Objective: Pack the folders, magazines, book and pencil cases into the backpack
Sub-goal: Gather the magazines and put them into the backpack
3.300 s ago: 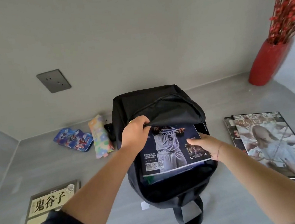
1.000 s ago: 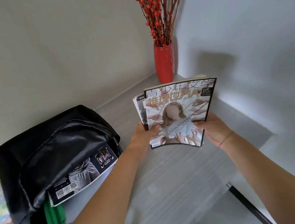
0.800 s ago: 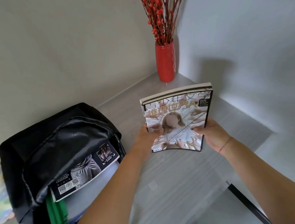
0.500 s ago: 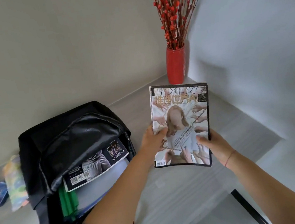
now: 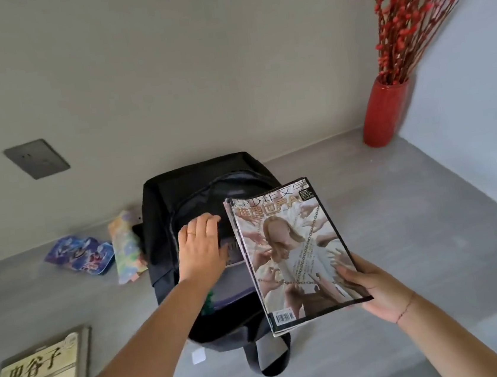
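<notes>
Single view, from a camera worn on the person's head, looking forward and steeply down onto the grey wood-grain tabletop (image 5: 401, 233). The lens is wide-angle: the beige rear wall (image 5: 164, 58) and the pale side wall (image 5: 478, 100) bow inward. The camera sits close, both bare forearms entering from the bottom edge. The black fabric backpack (image 5: 185, 192) lies near centre, toward the table's rear edge; the glossy red vase (image 5: 382, 114) marks the far right corner. No second view is supplied, so no overlap exists.
</notes>
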A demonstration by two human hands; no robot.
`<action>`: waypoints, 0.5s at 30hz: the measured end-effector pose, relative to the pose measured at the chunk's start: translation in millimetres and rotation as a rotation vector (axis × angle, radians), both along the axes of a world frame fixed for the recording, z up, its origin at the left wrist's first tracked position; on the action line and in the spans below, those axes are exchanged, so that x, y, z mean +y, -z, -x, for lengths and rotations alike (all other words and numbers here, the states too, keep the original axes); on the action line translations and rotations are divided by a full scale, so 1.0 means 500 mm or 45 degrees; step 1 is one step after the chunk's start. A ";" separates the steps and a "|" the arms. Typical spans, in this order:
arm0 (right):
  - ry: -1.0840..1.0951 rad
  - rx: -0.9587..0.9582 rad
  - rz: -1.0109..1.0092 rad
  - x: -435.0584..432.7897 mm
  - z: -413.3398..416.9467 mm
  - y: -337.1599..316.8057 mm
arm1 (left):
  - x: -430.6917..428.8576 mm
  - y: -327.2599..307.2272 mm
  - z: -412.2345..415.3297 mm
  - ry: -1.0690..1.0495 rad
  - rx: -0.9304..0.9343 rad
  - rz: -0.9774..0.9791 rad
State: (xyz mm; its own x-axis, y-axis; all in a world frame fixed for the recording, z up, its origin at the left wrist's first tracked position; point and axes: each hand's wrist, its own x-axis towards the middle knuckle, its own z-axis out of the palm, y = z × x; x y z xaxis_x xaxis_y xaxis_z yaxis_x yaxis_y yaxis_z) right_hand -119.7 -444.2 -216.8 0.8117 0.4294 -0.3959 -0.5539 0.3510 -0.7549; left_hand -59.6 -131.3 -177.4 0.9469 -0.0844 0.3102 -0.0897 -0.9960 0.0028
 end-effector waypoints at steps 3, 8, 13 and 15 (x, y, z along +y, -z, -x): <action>-0.103 0.079 -0.071 0.031 0.028 0.002 | 0.072 -0.026 -0.015 -0.132 0.112 0.036; -0.320 0.135 -0.135 0.049 0.056 0.005 | 0.091 -0.123 -0.063 -0.292 -0.037 0.491; -0.270 0.197 0.023 0.104 0.036 0.001 | 0.085 -0.139 -0.049 -0.155 -0.004 0.515; -0.175 0.246 0.087 0.141 0.009 -0.017 | 0.092 -0.135 -0.040 -0.130 0.009 0.535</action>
